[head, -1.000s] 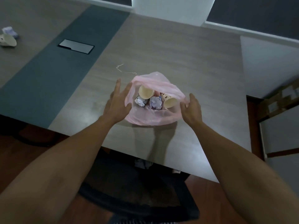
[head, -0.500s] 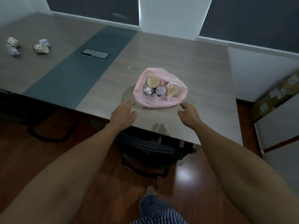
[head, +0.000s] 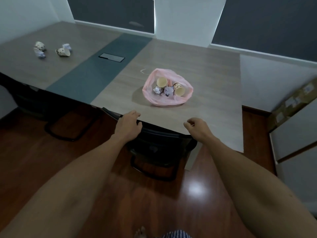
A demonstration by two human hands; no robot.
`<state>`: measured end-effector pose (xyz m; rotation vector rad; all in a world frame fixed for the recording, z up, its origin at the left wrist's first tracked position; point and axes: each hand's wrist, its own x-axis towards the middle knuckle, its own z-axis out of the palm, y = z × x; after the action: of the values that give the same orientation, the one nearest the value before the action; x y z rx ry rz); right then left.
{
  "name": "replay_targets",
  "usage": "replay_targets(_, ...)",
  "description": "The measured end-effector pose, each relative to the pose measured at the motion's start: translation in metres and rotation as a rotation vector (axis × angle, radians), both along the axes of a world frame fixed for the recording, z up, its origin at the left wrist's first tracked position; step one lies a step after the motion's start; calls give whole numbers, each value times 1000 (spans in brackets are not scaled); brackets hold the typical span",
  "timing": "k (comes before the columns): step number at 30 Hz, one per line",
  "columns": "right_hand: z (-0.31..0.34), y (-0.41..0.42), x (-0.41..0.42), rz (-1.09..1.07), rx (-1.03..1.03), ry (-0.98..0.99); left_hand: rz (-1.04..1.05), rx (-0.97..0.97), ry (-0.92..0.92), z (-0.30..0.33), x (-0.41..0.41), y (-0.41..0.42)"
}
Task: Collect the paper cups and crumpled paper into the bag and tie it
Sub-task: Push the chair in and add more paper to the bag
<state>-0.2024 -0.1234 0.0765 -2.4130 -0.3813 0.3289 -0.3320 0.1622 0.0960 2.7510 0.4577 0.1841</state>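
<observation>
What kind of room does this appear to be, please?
Probably an office meeting room: a long conference table with a cable hatch set in its dark centre strip, dark roller blinds on the windows, and an office chair tucked under.

No text, label, brand or number is readable on anything in view.
</observation>
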Motion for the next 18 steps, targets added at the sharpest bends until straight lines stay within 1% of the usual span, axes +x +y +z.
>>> replay_targets(2,0,-13,-13,79,3,51,36,40,53,-3,-8,-15)
replay_targets(4,-2,-28,-24,185,-36,105,80,35,86,-11,-14,-32)
replay_targets(7,-13,-45,-33,332,-151,49,162,-11,142,-20,-21,-53)
replay_targets(9,-20,-50,-36,332,-135,18,240,-76,157,-26,-29,-65)
replay_targets(14,-24,-57,-35,359,-103,-26,457,-305,53,-31,-31,-80)
replay_targets(16,-23,-57,-34,359,-104,-30,518,-438,4,-30,-24,-82)
replay_targets(18,-23,-54,-34,358,-121,-41,546,-517,-64,-30,-16,-80)
